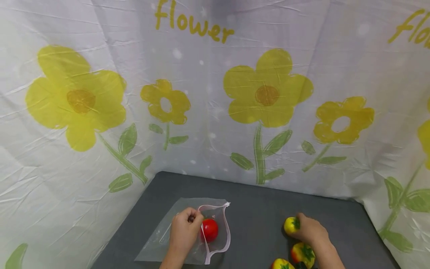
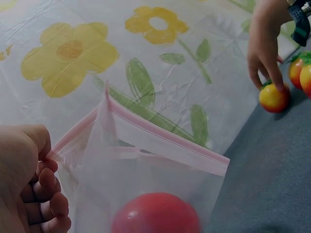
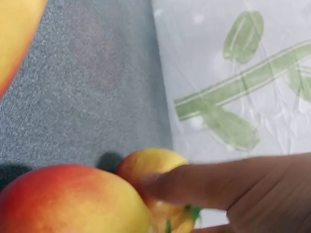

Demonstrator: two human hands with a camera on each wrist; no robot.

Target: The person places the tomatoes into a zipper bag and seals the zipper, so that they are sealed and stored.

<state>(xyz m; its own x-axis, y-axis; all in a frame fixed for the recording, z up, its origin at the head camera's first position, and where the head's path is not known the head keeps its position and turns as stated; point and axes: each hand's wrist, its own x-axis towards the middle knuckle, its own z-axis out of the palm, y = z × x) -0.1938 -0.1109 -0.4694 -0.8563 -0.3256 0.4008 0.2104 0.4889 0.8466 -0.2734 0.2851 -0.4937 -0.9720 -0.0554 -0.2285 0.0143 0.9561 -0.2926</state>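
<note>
My left hand (image 1: 186,229) pinches the pink zip edge of a clear zip bag (image 1: 164,228), whose mouth gapes toward the right. A smooth red round fruit (image 1: 210,229) lies inside, just within the opening; the left wrist view shows the pink zip strip (image 2: 165,138) above it. Over to the right, my right hand (image 1: 310,231) grips a small yellow-and-red fruit (image 1: 290,226) with green leaves on top, thumb on one side of it in the right wrist view. The fruit sits on or close over the dark table.
Near the right forearm lie more yellow-and-red fruits, one (image 1: 302,254) just below the hand and another (image 1: 281,264) at the bottom edge. The dark grey table (image 1: 252,216) meets a white flower-printed cloth (image 1: 208,149) at its back and sides.
</note>
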